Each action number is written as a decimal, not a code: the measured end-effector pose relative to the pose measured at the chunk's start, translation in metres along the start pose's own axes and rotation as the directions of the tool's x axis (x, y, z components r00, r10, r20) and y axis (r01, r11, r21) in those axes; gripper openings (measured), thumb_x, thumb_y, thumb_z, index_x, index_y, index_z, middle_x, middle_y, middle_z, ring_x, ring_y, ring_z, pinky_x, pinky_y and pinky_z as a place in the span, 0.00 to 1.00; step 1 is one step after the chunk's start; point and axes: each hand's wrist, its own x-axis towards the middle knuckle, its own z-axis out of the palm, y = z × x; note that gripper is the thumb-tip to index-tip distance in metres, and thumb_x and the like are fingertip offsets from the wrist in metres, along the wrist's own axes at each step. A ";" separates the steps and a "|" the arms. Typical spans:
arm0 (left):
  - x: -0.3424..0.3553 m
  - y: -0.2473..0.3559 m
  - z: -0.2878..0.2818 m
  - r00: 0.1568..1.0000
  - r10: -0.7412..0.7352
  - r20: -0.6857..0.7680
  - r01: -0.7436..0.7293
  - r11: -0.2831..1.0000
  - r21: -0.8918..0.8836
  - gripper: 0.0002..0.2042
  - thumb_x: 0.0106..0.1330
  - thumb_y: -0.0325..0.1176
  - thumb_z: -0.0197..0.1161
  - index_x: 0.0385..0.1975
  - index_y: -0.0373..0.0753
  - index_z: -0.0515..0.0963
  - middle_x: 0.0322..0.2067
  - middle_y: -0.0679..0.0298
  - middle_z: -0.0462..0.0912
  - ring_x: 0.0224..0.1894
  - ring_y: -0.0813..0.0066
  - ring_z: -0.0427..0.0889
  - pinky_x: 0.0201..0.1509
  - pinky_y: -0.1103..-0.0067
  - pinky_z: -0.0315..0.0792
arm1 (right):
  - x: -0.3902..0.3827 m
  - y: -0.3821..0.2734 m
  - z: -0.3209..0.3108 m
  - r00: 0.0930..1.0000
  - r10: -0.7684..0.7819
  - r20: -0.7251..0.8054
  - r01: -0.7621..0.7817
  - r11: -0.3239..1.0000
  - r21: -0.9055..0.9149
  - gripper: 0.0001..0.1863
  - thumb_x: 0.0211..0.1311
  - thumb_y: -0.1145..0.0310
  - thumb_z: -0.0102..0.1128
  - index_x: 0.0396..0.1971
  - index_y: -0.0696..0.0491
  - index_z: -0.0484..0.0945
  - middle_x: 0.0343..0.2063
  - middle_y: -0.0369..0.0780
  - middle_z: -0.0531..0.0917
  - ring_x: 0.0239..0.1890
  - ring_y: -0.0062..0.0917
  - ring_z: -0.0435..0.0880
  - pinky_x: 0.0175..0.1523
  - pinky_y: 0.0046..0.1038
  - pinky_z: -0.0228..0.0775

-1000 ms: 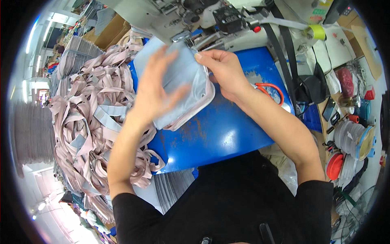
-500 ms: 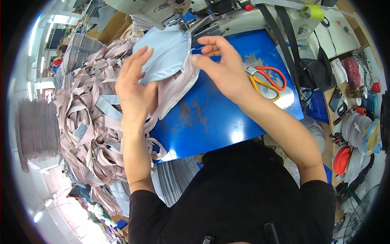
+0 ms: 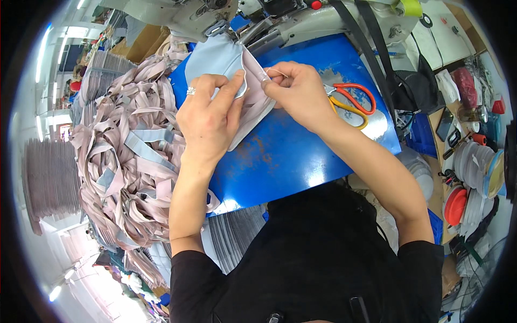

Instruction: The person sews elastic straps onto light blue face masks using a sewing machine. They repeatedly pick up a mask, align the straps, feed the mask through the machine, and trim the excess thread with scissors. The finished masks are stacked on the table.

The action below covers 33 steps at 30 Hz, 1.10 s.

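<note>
A fabric piece with a light blue layer (image 3: 215, 58) and a pale pink layer (image 3: 256, 81) lies at the far side of a blue work plate (image 3: 280, 156). My left hand (image 3: 211, 110), with a ring on one finger, is closed on the blue layer's edge, thumb and fingers pinching it. At the pink layer's outer edge, my right hand (image 3: 301, 91) is closed in a pinch. A thin pale thread (image 3: 277, 71) loops out by its fingertips. Just right of that hand lie scissors (image 3: 355, 101) with red and orange handles, their blades partly hidden.
A sewing machine (image 3: 183, 15) stands beyond the fabric. Left of the plate is a heap of pink and blue fabric strips (image 3: 129, 161). Black straps (image 3: 374, 48) hang at the right, near shelves with thread spools (image 3: 468, 167). Stacked grey cloth (image 3: 231, 237) sits below the plate's front edge.
My left hand has moved right and closed on the blue layer's edge. My right hand has shifted slightly down and right. The fabric has opened, showing more pink.
</note>
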 end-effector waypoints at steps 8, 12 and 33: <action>0.010 0.009 0.022 0.985 0.170 -0.016 -0.170 0.985 -0.002 0.10 0.57 0.28 0.70 0.39 0.40 0.86 0.32 0.68 0.78 0.33 0.69 0.78 0.33 0.74 0.76 | -0.011 -0.004 0.000 0.973 0.183 0.143 -0.224 0.902 0.369 0.12 0.70 0.66 0.70 0.46 0.58 0.88 0.36 0.34 0.88 0.35 0.13 0.85 0.37 0.19 0.81; 0.017 0.000 0.024 0.984 0.178 -0.014 -0.178 0.984 -0.010 0.10 0.56 0.28 0.69 0.38 0.41 0.86 0.32 0.69 0.77 0.33 0.69 0.78 0.32 0.73 0.75 | -0.004 -0.008 0.008 0.967 0.214 0.138 -0.253 0.863 0.438 0.12 0.70 0.69 0.67 0.47 0.60 0.88 0.36 0.36 0.89 0.35 0.15 0.86 0.38 0.19 0.80; -0.017 -0.038 0.053 0.922 -0.349 0.164 0.381 0.894 -0.236 0.24 0.70 0.32 0.68 0.64 0.30 0.76 0.58 0.42 0.81 0.60 0.46 0.81 0.67 0.64 0.71 | 0.052 -0.007 0.048 0.961 0.249 -0.117 -0.162 0.856 0.491 0.10 0.61 0.68 0.77 0.35 0.60 0.89 0.30 0.35 0.88 0.30 0.15 0.79 0.37 0.20 0.69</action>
